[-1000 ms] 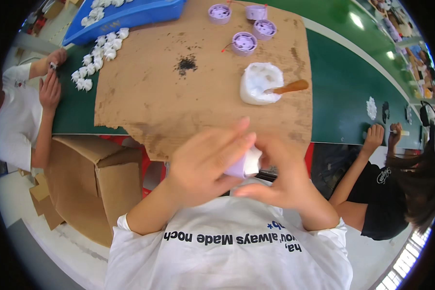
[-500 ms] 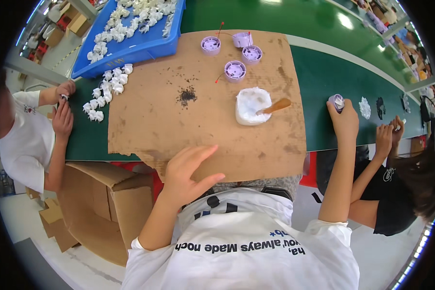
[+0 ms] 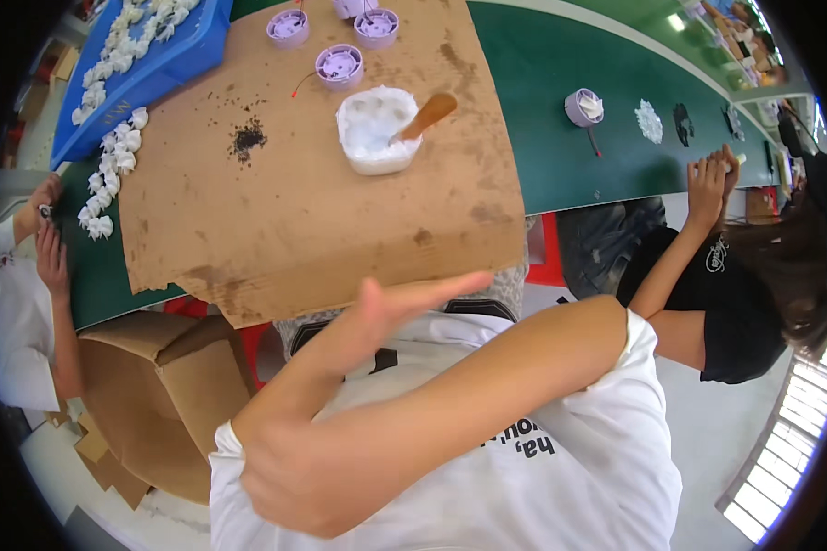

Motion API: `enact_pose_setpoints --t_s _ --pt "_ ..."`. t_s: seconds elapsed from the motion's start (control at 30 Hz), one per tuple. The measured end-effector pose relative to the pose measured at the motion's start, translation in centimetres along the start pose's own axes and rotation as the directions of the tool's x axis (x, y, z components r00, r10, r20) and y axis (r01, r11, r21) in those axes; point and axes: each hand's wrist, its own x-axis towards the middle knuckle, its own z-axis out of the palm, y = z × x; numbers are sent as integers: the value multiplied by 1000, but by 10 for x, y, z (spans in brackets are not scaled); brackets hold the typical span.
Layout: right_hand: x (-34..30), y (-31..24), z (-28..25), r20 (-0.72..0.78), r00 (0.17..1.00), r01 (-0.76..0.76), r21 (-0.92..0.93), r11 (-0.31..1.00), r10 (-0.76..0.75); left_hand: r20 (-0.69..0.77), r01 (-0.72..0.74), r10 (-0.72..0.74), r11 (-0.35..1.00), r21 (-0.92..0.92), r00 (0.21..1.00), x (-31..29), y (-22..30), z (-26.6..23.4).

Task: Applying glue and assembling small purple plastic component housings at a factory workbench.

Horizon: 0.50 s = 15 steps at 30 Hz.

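The left hand, fingers straight, looks empty; the right hand, over the left arm, is too blurred to tell. Right of the cardboard sheet, the lilac plastic cup seems light and stiff, best gripped round its wall.
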Motion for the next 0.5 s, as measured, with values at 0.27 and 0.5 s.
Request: enact_pose_setpoints --t_s 0.27,0.5 --pt "31 -33 8 -65 996 70 99 993 -64 210 -16 37 995 -100 977 26 -17 19" --pt "27 -39 7 -63 998 28 146 989 -19 202 -140 149 989 -56 968 18 -21 22"
